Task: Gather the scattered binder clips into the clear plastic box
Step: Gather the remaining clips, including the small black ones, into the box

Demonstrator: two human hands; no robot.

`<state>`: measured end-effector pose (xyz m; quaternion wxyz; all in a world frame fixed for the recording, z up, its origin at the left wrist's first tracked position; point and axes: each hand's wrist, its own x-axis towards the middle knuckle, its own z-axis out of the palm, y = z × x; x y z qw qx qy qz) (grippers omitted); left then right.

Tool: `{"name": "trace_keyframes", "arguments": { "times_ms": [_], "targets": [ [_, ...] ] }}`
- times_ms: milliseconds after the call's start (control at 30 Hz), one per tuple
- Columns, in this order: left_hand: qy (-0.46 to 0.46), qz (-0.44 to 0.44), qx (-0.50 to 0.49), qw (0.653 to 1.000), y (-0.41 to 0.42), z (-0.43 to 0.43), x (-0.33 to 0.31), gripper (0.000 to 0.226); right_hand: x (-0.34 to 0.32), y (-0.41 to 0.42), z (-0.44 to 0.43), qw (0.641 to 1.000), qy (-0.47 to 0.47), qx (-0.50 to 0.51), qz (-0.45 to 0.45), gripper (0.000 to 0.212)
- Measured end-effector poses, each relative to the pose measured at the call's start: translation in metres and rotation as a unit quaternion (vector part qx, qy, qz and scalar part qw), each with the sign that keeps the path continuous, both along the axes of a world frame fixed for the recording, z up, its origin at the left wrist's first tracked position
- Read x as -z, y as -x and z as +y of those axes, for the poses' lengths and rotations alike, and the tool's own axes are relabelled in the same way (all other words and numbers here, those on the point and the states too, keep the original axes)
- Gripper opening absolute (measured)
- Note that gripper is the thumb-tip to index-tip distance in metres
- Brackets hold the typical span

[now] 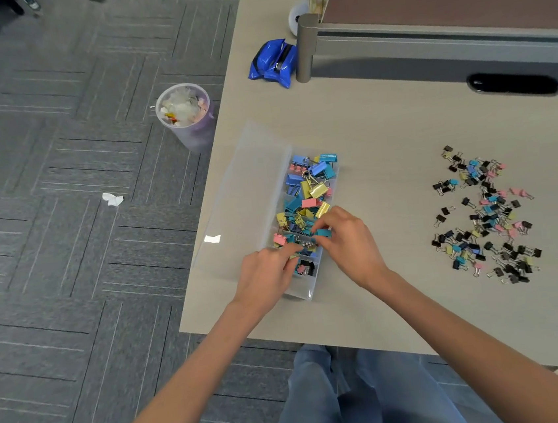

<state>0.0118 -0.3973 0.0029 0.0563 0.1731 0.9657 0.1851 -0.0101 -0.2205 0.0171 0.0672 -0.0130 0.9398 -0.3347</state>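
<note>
A clear plastic box (332,190) lies near the desk's left edge, its lid (251,193) folded open to the left. Several large blue, yellow, pink and teal binder clips (310,191) fill it. My right hand (350,243) pinches a teal clip (323,232) over the near part of the box. My left hand (265,276) rests on the box's near end, fingers curled among the clips there; what it holds is hidden. A scattered pile of small black and coloured binder clips (486,217) lies on the desk to the right, well apart from both hands.
A blue wrapper (272,64) lies by a grey partition post (305,48) at the back. A desk cable slot (513,83) is at the far right. A waste bin (188,115) and a paper scrap (112,198) are on the carpet left of the desk.
</note>
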Motion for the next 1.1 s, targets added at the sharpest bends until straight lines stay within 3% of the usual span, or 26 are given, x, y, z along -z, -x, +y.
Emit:
{"name": "trace_keyframes", "arguments": {
  "times_ms": [233, 367, 600, 700, 900, 1000, 1100],
  "targets": [
    [0.07, -0.015, 0.033, 0.997, 0.009, 0.014, 0.001, 0.029, 0.001, -0.005, 0.013, 0.996, 0.05, 0.063, 0.031, 0.006],
    [0.119, 0.036, 0.086, 0.988, 0.012, 0.017, -0.003, 0.019, -0.001, -0.008, 0.018, 0.994, 0.062, 0.077, 0.04, 0.007],
    [0.184, 0.043, 0.074, 0.979, 0.01, 0.016, 0.0, 0.024, -0.002, -0.009, 0.019, 0.994, 0.063, 0.084, 0.043, 0.007],
    [0.209, 0.047, 0.064, 0.975, 0.01, 0.017, 0.005, 0.016, -0.001, -0.009, 0.02, 0.993, 0.066, 0.086, 0.044, 0.007],
    [0.201, -0.008, 0.103, 0.974, 0.018, 0.018, 0.003, 0.023, 0.001, -0.009, 0.018, 0.993, 0.07, 0.083, 0.041, 0.007],
    [0.274, -0.011, 0.127, 0.953, 0.018, 0.02, -0.005, 0.015, 0.0, -0.008, 0.017, 0.994, 0.065, 0.079, 0.034, 0.007],
    [0.291, -0.021, 0.111, 0.95, 0.018, 0.025, -0.005, 0.017, -0.001, -0.008, 0.018, 0.994, 0.064, 0.077, 0.031, 0.008]
  ]
}}
